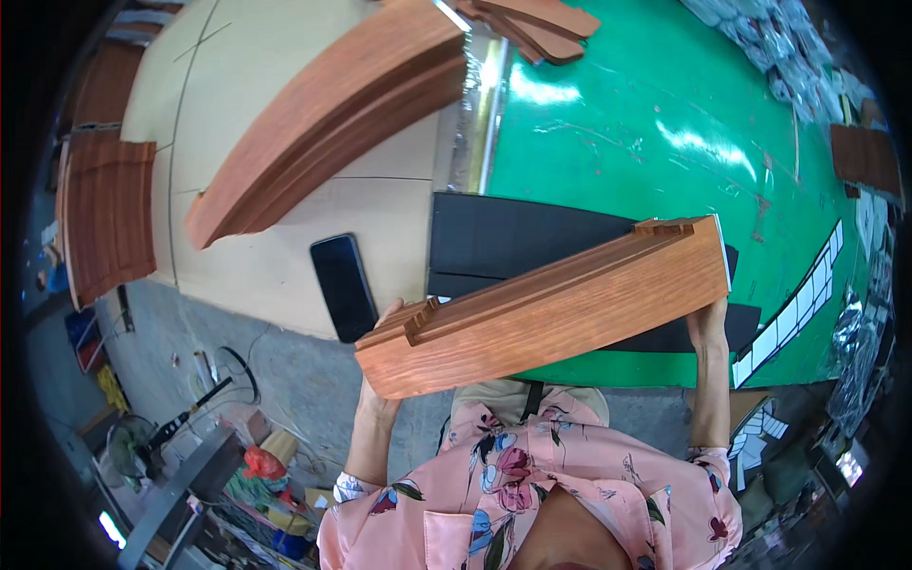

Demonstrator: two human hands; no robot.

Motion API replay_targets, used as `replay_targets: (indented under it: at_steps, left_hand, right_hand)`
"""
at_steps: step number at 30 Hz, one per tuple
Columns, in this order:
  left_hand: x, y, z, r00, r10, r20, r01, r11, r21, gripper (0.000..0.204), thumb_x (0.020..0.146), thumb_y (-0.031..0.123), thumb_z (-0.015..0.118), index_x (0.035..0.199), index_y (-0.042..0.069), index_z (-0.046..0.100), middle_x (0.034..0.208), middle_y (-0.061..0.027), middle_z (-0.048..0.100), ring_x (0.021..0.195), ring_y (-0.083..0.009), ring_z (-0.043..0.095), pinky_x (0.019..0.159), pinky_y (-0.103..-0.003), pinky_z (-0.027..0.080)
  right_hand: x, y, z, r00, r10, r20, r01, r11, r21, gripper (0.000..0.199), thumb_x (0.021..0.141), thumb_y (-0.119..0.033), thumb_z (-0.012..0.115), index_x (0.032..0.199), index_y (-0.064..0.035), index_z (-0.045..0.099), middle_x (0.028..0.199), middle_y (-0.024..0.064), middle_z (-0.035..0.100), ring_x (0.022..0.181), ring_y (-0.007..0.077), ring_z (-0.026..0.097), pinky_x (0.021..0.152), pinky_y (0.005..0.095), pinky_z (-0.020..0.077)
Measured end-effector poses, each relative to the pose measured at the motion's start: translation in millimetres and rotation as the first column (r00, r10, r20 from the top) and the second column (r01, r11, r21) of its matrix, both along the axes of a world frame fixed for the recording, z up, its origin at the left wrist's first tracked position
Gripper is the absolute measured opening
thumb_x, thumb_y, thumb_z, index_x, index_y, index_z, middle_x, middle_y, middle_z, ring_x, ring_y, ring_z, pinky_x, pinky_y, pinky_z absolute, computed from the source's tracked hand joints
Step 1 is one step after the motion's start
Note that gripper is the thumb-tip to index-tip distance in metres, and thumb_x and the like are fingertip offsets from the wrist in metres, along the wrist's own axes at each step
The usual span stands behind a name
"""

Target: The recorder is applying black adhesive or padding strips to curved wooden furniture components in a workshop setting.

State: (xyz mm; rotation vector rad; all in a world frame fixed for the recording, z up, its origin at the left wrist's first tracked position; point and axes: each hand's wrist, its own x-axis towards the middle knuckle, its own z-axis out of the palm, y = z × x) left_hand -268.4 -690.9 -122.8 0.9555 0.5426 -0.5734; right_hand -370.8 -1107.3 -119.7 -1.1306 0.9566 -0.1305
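Observation:
I hold a long reddish-brown wooden moulding piece (551,309) with stepped, notched ends across my front, tilted up to the right. My left hand (378,399) grips its lower left end from beneath. My right hand (708,328) grips its upper right end from below. The piece hovers over a black flat sheet (513,237) that lies on the green table (646,142).
A stack of similar long wooden mouldings (323,123) lies on a beige board (275,256), next to a black phone (344,287). More wood pieces (537,24) sit at the far edge. A ribbed wooden panel (104,218) stands at left. Tools and clutter cover the floor (199,446).

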Motion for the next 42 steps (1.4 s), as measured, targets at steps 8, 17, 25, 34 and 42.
replay_targets:
  at_steps: [8, 17, 25, 34, 42]
  left_hand:
    - [-26, -3, -27, 0.989, -0.016, 0.149, 0.037, 0.989, -0.141, 0.052, 0.088, 0.027, 0.052, 0.131, 0.003, 0.036, 0.122, -0.0217, 0.048, 0.108, -0.0304, 0.054, 0.086, -0.041, 0.052]
    - [-131, 51, -22, 0.992, -0.024, 0.124, 0.037, 0.994, -0.104, 0.050, 0.088, 0.030, 0.050, 0.128, 0.003, 0.039, 0.120, -0.0192, 0.051, 0.107, -0.0289, 0.054, 0.085, -0.041, 0.052]
    - [-199, 70, -18, 0.982, -0.151, 0.111, 0.164, 0.979, -0.122, 0.049, 0.090, 0.029, 0.049, 0.130, 0.003, 0.038, 0.124, -0.0127, 0.050, 0.114, -0.0237, 0.049, 0.095, -0.039, 0.043]
    - [-185, 52, -35, 0.999, -0.048, 0.020, 0.046, 0.997, 0.061, 0.043, 0.091, 0.027, 0.050, 0.125, 0.003, 0.040, 0.123, -0.0126, 0.049, 0.107, -0.0242, 0.053, 0.088, -0.038, 0.050]
    - [-141, 12, -29, 0.993, -0.095, 0.075, 0.091, 0.994, 0.065, 0.049, 0.089, 0.034, 0.053, 0.123, 0.001, 0.042, 0.120, -0.0132, 0.050, 0.102, -0.0244, 0.055, 0.085, -0.038, 0.051]
  right_hand:
    - [-45, -8, -30, 0.991, 0.108, 0.081, -0.105, 0.993, -0.050, 0.062, 0.087, -0.052, 0.044, 0.128, -0.0048, 0.039, 0.127, 0.0085, 0.046, 0.118, 0.0193, 0.044, 0.095, 0.0381, 0.0370]
    - [-160, 46, 12, 0.998, 0.065, 0.025, -0.061, 0.989, -0.133, 0.067, 0.085, -0.056, 0.044, 0.130, -0.0064, 0.037, 0.129, 0.0088, 0.044, 0.120, 0.0196, 0.040, 0.097, 0.0397, 0.0345]
    - [-242, 88, -6, 1.000, 0.000, 0.005, 0.001, 0.991, -0.136, 0.079, 0.080, -0.068, 0.041, 0.134, -0.0099, 0.033, 0.138, 0.0086, 0.034, 0.129, 0.0193, 0.026, 0.104, 0.0428, 0.0200]
    - [-238, 58, -12, 0.992, 0.069, 0.107, -0.050, 0.983, -0.174, 0.071, 0.087, -0.064, 0.031, 0.133, -0.0097, 0.033, 0.131, 0.0101, 0.037, 0.123, 0.0201, 0.032, 0.098, 0.0433, 0.0290]
    - [-192, 29, -24, 0.990, 0.116, 0.075, -0.105, 0.986, -0.133, 0.058, 0.088, -0.060, 0.030, 0.120, -0.0135, 0.043, 0.113, 0.0060, 0.044, 0.105, 0.0176, 0.041, 0.083, 0.0393, 0.0380]
